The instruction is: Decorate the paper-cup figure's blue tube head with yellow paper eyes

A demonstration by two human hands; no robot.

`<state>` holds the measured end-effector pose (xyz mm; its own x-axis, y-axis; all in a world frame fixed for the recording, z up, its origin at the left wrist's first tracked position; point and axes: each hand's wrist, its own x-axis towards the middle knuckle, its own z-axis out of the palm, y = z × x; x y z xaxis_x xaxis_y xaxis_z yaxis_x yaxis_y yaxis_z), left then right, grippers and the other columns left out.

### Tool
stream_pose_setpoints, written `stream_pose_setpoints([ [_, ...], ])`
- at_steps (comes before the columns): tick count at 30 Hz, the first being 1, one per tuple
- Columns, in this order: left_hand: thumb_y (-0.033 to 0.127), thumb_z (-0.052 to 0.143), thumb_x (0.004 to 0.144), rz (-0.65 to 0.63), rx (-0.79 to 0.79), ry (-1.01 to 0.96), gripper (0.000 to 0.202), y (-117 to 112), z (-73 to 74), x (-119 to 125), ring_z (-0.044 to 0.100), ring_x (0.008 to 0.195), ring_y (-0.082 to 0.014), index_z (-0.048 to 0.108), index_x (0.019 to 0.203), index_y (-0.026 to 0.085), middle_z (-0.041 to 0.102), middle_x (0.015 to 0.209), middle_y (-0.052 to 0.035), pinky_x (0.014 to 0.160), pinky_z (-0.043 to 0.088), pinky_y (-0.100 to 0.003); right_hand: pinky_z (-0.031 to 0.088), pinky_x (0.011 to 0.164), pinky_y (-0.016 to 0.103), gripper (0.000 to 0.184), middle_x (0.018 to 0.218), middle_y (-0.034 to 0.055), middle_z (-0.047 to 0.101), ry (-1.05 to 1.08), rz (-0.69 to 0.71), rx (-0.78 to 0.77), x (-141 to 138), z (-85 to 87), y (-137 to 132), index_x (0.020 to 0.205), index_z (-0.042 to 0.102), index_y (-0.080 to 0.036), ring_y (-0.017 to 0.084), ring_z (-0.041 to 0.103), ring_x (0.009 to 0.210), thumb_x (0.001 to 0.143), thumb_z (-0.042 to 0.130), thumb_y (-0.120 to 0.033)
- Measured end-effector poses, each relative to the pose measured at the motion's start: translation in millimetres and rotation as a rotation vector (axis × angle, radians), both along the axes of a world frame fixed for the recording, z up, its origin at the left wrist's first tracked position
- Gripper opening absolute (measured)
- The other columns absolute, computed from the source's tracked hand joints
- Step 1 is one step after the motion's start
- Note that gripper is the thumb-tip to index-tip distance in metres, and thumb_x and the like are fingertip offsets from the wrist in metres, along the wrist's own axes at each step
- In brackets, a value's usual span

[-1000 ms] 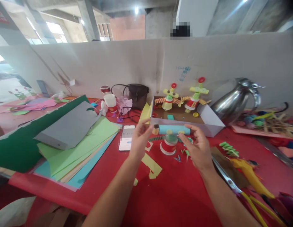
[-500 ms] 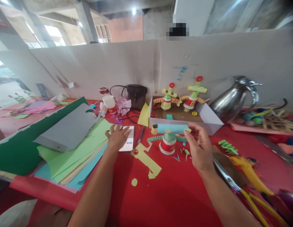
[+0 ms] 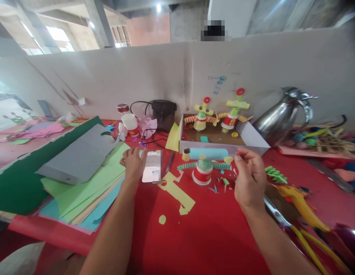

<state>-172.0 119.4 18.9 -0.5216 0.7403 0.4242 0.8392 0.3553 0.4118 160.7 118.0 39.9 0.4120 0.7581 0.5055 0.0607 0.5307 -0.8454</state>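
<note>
A paper-cup figure (image 3: 202, 173) stands on the red table, with green folded-paper arms and a light-blue paper roll (image 3: 208, 154) across its top. Just right of the roll, my right hand (image 3: 250, 177) is raised, thumb and forefinger brought together, apart from the figure. Anything small between those fingertips is hidden. My left hand (image 3: 134, 162) hovers at the left side of a lit smartphone (image 3: 151, 168), fingers apart and slightly bent, holding nothing. Yellow paper offcuts (image 3: 177, 193) and a small yellow paper disc (image 3: 162, 219) lie in front of the figure.
Behind stands a shallow box (image 3: 223, 147) with two similar figures. A steel jug (image 3: 280, 118) leans at right, above a yellow glue gun (image 3: 303, 206) and yellow-handled scissors (image 3: 277, 214). Coloured paper sheets (image 3: 88, 191) are stacked at left. A black bag (image 3: 164, 114) rests against the partition.
My right hand has drawn away to the right from the figure's arm end, which its fingers were at before. My left hand has shifted slightly left, off the phone.
</note>
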Motion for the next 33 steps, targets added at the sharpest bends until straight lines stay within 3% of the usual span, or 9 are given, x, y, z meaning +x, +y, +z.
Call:
stream_pose_setpoints([
  [4, 0.044, 0.05, 0.091, 0.133, 0.13, -0.104, 0.033, -6.4, 0.1, -14.2, 0.052, 0.114, -0.0349, 0.068, 0.105, 0.021, 0.069, 0.102, -0.0136, 0.094, 0.041, -0.05, 0.045, 0.076, 0.033, 0.018, 0.083, 0.0011, 0.065, -0.038, -0.092, 0.03, 1.7, 7.1, -6.8, 0.096, 0.066, -0.02, 0.017, 0.06, 0.079, 0.093, 0.061, -0.038],
  [10, 0.04, 0.051, 0.088, 0.108, 0.197, -0.219, 0.028, -5.6, -14.6, -25.8, 0.057, 0.075, -0.0217, 0.07, 0.093, 0.02, 0.068, 0.084, -0.0048, 0.079, 0.046, -0.036, 0.044, 0.066, 0.031, 0.019, 0.077, 0.0002, 0.064, -0.087, -0.106, 0.035, 5.2, 7.9, -8.9, 0.095, 0.066, -0.019, 0.015, 0.057, 0.068, 0.092, 0.063, -0.038],
  [12, 0.04, 0.052, 0.086, 0.089, 0.208, -0.241, 0.029, -2.8, -18.0, -25.3, 0.057, 0.073, -0.0209, 0.071, 0.094, 0.019, 0.069, 0.086, -0.0049, 0.079, 0.046, -0.036, 0.044, 0.064, 0.03, 0.017, 0.078, 0.0, 0.064, -0.066, -0.092, 0.034, 7.5, 6.7, -10.0, 0.094, 0.066, -0.02, 0.015, 0.058, 0.067, 0.091, 0.064, -0.036],
  [16, 0.036, 0.057, 0.083, 0.043, 0.217, -0.247, 0.024, -1.4, -16.8, -20.9, 0.06, 0.087, -0.0234, 0.073, 0.09, 0.02, 0.072, 0.095, -0.0071, 0.088, 0.045, -0.037, 0.047, 0.066, 0.029, 0.016, 0.08, 0.0004, 0.065, -0.104, -0.023, -0.03, 17.9, 4.5, -20.8, 0.093, 0.068, -0.021, 0.015, 0.061, 0.072, 0.089, 0.065, -0.037],
  [19, 0.033, 0.059, 0.081, 0.006, 0.199, -0.244, 0.02, -4.0, -13.4, -16.5, 0.062, 0.094, -0.0251, 0.074, 0.085, 0.021, 0.074, 0.096, -0.0079, 0.093, 0.044, -0.038, 0.048, 0.065, 0.03, 0.02, 0.078, 0.0011, 0.067, -0.261, 0.111, -0.174, 28.4, 0.6, -32.7, 0.094, 0.07, -0.022, 0.017, 0.062, 0.071, 0.089, 0.065, -0.041],
  [22, 0.03, 0.061, 0.079, -0.053, 0.158, -0.261, 0.016, -8.0, -11.2, -12.1, 0.064, 0.091, -0.0243, 0.075, 0.081, 0.022, 0.075, 0.09, -0.0058, 0.089, 0.047, -0.036, 0.049, 0.068, 0.033, 0.022, 0.083, 0.0029, 0.071, -0.557, 0.268, -0.3, 34.7, -7.6, -41.7, 0.094, 0.071, -0.023, 0.02, 0.065, 0.075, 0.09, 0.061, -0.043],
  [24, 0.031, 0.062, 0.078, -0.099, 0.129, -0.278, 0.016, -12.8, -10.2, -9.4, 0.065, 0.087, -0.0228, 0.075, 0.081, 0.023, 0.075, 0.087, -0.0039, 0.086, 0.049, -0.034, 0.049, 0.074, 0.038, 0.02, 0.089, 0.0044, 0.073, -0.78, 0.315, -0.307, 35.2, -16.6, -44.9, 0.09, 0.072, -0.025, 0.024, 0.065, 0.082, 0.09, 0.059, -0.04],
  [29, 0.034, 0.064, 0.078, -0.144, 0.108, -0.296, 0.017, -35.4, -9.8, -6.4, 0.066, 0.086, -0.0223, 0.077, 0.083, 0.024, 0.076, 0.087, -0.0028, 0.081, 0.049, -0.033, 0.046, 0.087, 0.05, 0.023, 0.096, 0.0107, 0.072, -1.104, 0.202, -0.24, 33.0, -47.1, -43.1, 0.093, 0.074, -0.022, 0.032, 0.061, 0.096, 0.087, 0.057, -0.037],
  [33, 0.037, 0.059, 0.082, -0.119, 0.146, -0.312, 0.022, -50.7, -10.2, -4.6, 0.065, 0.084, -0.0204, 0.075, 0.085, 0.023, 0.075, 0.086, -0.0028, 0.076, 0.049, -0.03, 0.044, 0.088, 0.049, 0.029, 0.098, 0.0128, 0.07, -1.214, 0.164, -0.198, 33.6, -63.0, -37.7, 0.102, 0.074, -0.018, 0.033, 0.059, 0.099, 0.09, 0.056, -0.038],
])
